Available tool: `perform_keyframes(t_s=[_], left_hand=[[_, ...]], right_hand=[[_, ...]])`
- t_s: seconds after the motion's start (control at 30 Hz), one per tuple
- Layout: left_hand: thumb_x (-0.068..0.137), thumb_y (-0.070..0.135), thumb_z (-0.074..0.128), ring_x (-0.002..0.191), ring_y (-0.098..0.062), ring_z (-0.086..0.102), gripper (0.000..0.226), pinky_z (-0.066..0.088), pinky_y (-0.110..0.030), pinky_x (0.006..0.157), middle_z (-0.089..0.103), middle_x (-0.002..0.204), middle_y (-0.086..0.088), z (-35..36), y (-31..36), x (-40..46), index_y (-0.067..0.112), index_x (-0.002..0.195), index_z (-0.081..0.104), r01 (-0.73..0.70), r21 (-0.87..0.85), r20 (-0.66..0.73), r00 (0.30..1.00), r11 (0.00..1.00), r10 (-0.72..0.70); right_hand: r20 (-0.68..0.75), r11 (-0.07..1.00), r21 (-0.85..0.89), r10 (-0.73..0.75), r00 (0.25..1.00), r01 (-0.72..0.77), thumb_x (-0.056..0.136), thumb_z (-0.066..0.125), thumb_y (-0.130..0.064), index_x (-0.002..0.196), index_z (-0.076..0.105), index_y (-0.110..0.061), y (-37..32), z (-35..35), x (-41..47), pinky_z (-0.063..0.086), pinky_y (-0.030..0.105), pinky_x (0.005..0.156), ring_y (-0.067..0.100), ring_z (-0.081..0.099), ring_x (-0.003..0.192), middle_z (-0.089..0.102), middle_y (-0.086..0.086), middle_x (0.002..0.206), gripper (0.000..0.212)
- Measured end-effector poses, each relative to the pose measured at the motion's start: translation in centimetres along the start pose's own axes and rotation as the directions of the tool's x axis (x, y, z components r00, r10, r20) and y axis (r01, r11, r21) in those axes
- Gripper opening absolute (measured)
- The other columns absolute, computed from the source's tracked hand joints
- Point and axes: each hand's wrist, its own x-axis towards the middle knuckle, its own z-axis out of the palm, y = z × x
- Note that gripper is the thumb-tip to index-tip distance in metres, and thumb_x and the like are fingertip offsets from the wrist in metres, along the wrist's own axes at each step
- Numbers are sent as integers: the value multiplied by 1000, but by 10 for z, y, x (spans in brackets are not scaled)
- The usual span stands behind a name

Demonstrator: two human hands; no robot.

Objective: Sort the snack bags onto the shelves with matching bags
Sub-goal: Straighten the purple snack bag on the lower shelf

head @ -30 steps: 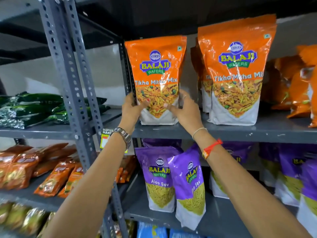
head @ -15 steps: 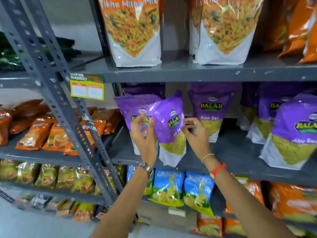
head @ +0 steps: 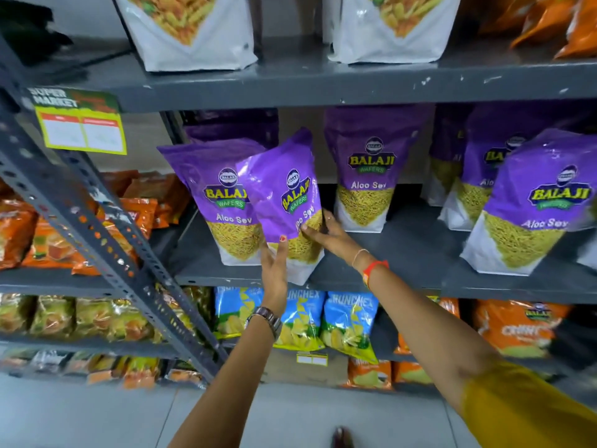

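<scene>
A tilted purple Aloo Sev bag (head: 284, 195) leans at the front of the grey middle shelf (head: 387, 279), partly covering another purple bag (head: 213, 189) behind it. My left hand (head: 274, 270) presses the tilted bag's lower front, thumb on its face. My right hand (head: 326, 234) grips the same bag's right edge. More purple Aloo Sev bags stand to the right: one in the middle (head: 368, 176) and one at the front right (head: 529, 208). Orange-and-white Tikha Mitha Mix bags (head: 190, 37) stand on the shelf above.
A slanted grey perforated post (head: 97, 227) crosses on the left, with a price label (head: 80, 124) on the shelf edge. Orange packets (head: 48, 240) lie on the left rack. Blue Crunchex bags (head: 349, 324) and orange bags (head: 517, 328) fill the lower shelves. Grey floor lies below.
Both hands left the orange bag on the upper shelf and dropped to the middle shelf. They now hold the tilted purple bag lower down; the view has tipped downward.
</scene>
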Motion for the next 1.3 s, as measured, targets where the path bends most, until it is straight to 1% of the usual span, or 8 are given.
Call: perform_keyframes(t_s=[0.13,0.2,0.33,0.43,0.57,0.73,0.97,1.3], left_hand=[[94,31,46,136,-14,32,54,29,-32,108,30,151,2,-1,-2,-1,25,143,24,-66,-24,-15,998,998,66],[94,28,45,128,-14,41,43,34,-33,106,40,144,2,1,3,0,25,136,34,-95,-41,-14,995,995,94],[95,26,43,118,-16,50,39,50,-17,86,49,134,1,11,11,8,21,133,38,-109,-33,36,993,994,110],[95,26,42,112,-16,53,42,52,-16,82,52,129,0,23,16,16,15,136,37,-84,2,100,992,996,83],[94,27,43,93,-9,63,21,49,-33,87,62,110,0,47,17,32,23,114,49,-12,5,277,961,1000,10],[92,30,47,85,-1,67,19,54,-26,81,67,100,10,76,2,50,25,109,54,40,24,423,905,999,-46],[95,30,39,85,-2,65,30,55,-19,68,63,102,9,85,-6,51,21,122,47,93,93,477,870,991,-126],[75,55,45,110,-21,56,38,44,-46,98,62,112,7,99,-6,54,36,107,51,131,165,485,853,978,-196]], right_hand=[[-12,1000,30,-9,1000,10,81,74,-24,117,52,-20,-1,-3,0,49,33,102,20,60,115,64,7,123,42],[-38,999,43,-4,999,6,79,75,-20,97,53,-27,-2,-7,-7,54,12,73,8,63,93,67,-5,99,29],[-132,993,109,-34,991,48,79,75,-13,97,55,-22,-4,-19,-28,46,5,51,-2,63,75,63,-13,85,29],[-273,989,123,-42,961,78,76,79,-21,86,56,-30,-2,-31,-41,52,9,56,-5,63,74,65,-15,82,26],[-500,992,97,-22,866,82,52,84,-57,82,65,-40,4,-49,-50,60,46,82,15,72,90,76,-1,92,39],[-630,999,53,37,775,-5,37,74,-80,80,60,-31,15,-74,-55,58,49,83,27,69,91,71,10,95,67],[-672,999,3,41,739,-53,45,73,-76,75,55,-27,24,-79,-60,57,47,82,26,67,85,69,12,90,61],[-662,996,-10,58,747,-86,59,78,-60,90,57,-23,21,-91,-62,53,44,89,25,62,101,57,-9,86,53]])
